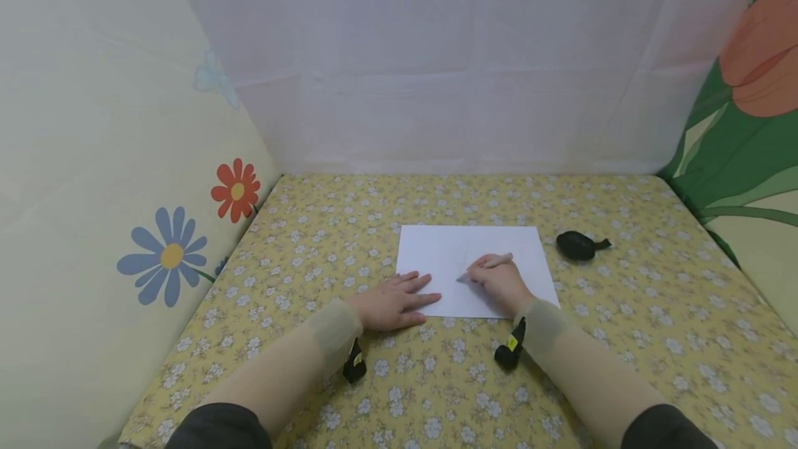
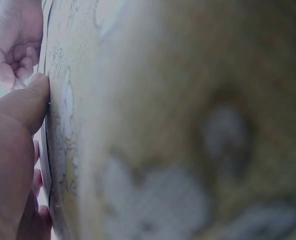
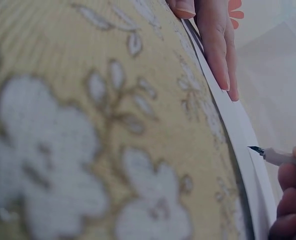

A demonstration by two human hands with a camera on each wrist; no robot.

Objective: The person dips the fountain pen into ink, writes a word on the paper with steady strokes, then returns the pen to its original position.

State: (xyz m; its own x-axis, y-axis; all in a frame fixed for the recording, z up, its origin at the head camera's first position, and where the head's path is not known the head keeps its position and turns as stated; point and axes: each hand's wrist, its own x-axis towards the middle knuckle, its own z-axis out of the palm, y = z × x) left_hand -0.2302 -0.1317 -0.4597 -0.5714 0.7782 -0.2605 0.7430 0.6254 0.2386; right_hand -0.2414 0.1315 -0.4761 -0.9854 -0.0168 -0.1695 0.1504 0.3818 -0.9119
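Note:
A white sheet of paper lies on the flowered tablecloth. My left hand rests with fingers spread over its lower left part; in the right wrist view those straight fingers lie along the sheet's edge. My right hand pinches a pale fountain pen, its tip low over the middle of the paper. The right wrist view shows the pen's dark pointed nib close above the sheet. Faint thin marks show on the paper near the pen.
A black rounded object with a short tail lies right of the paper. The yellow flowered tablecloth covers the table. A pale curtain hangs behind, with printed flower panels on both sides. Each wrist wears a small black camera.

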